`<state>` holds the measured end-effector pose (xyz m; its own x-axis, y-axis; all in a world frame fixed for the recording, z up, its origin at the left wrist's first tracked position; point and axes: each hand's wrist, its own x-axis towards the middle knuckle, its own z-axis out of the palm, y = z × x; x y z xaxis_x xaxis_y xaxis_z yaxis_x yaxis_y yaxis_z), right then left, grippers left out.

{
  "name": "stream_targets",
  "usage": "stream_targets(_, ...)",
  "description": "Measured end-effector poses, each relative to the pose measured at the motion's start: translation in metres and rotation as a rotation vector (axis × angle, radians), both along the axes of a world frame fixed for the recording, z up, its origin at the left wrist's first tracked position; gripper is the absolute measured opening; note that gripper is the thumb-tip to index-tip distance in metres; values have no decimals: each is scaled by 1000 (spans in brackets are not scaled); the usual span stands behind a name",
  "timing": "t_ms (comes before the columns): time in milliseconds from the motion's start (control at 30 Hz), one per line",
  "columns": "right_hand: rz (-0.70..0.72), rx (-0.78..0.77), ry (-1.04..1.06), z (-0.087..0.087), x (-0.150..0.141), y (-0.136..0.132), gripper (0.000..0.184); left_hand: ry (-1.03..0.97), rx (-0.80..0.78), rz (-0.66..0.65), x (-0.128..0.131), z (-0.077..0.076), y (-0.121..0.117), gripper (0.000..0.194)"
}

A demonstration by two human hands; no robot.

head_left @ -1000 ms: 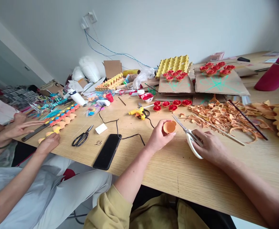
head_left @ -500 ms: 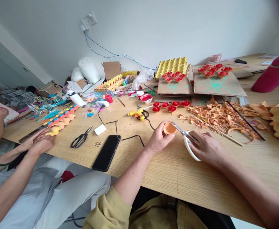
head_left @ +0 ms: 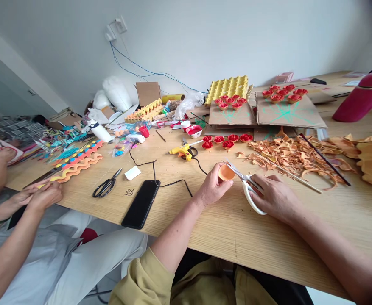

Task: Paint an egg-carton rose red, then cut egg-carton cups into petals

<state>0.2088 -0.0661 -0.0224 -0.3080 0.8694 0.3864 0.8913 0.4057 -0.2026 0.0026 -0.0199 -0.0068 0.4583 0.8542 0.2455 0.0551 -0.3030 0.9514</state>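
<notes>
My left hand (head_left: pixel 211 187) is closed around a small orange egg-carton cup (head_left: pixel 226 172), held just above the wooden table (head_left: pixel 236 237). My right hand (head_left: pixel 276 195) grips white-handled scissors (head_left: pixel 247 186); their open blades reach the cup's right rim. A heap of orange carton trimmings (head_left: pixel 295 154) lies just beyond my right hand. A row of red painted cup flowers (head_left: pixel 225 140) sits behind the cup.
A yellow glue gun (head_left: pixel 182 151), its black cord, a black phone (head_left: pixel 141 203) and black scissors (head_left: pixel 106 185) lie to the left. Another person's hands (head_left: pixel 42 195) work at the left edge. Cardboard sheets with red flowers (head_left: pixel 287 111), a yellow egg tray (head_left: pixel 228 87) and a magenta bottle (head_left: pixel 362 98) stand behind.
The scissor blades have moved left onto the cup's rim. The person on the left has drawn their hands back toward the table edge.
</notes>
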Motion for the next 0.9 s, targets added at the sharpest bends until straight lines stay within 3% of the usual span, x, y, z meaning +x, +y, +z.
stream_targets(333, -47, -85, 113, -1, 2, 1, 24, -15, 19, 16, 3, 0, 1, 42)
stream_targets(700, -53, -48, 189, -2, 3, 2, 22, -11, 19, 107, -1, 0, 2, 43)
stream_targets(900, -29, -53, 184, 1, 2, 1, 23, -126, -63, -23, -2, 1, 4, 41)
